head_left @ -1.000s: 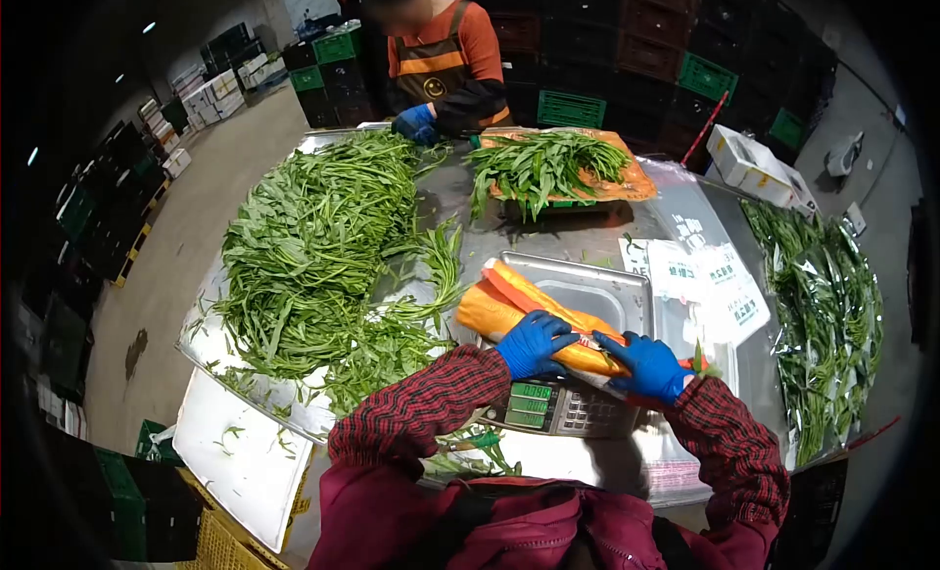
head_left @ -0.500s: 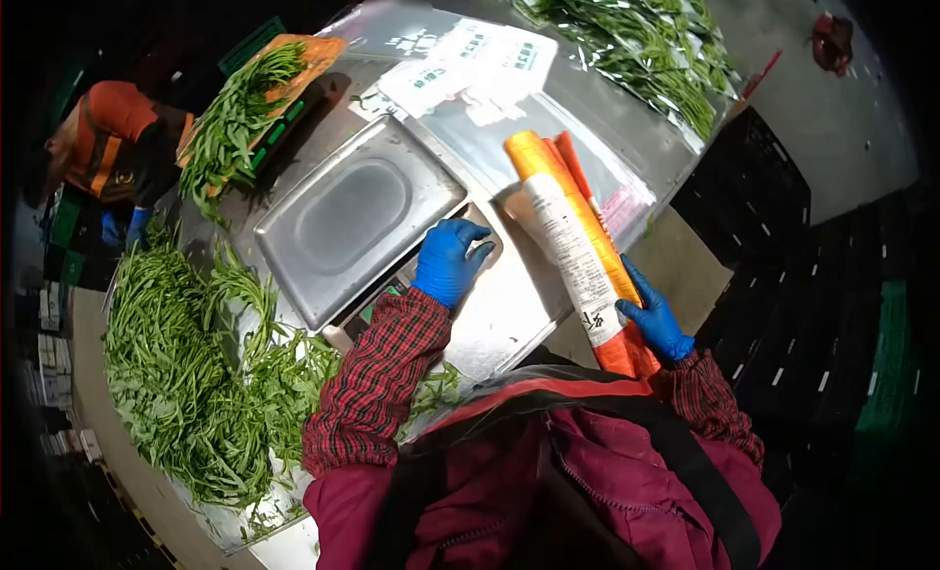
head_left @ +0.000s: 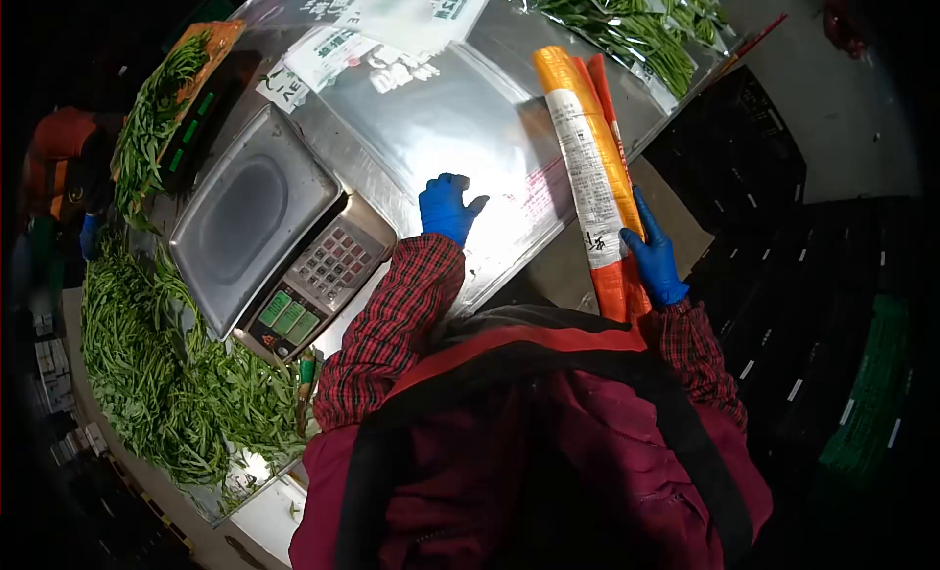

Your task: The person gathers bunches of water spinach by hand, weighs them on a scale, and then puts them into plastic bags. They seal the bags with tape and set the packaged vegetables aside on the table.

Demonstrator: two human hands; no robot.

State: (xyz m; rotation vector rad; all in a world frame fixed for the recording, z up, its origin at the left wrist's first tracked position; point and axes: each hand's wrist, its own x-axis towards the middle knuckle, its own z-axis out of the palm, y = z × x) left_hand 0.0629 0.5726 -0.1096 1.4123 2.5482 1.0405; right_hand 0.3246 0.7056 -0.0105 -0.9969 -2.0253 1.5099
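Roll, orange, lies across the table's edge, clasped by the right hand. The left hand, half open, thumb apart, is over plastic bags, near the scale; greens lie beside the scale.

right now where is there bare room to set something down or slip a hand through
The scale's pan is bare, between the loose greens and the keypad. A hand could probably pass between keypad and left hand. Crowded: the loose greens' side, the far right corner with bagged greens, and where the right hand holds the orange roll.
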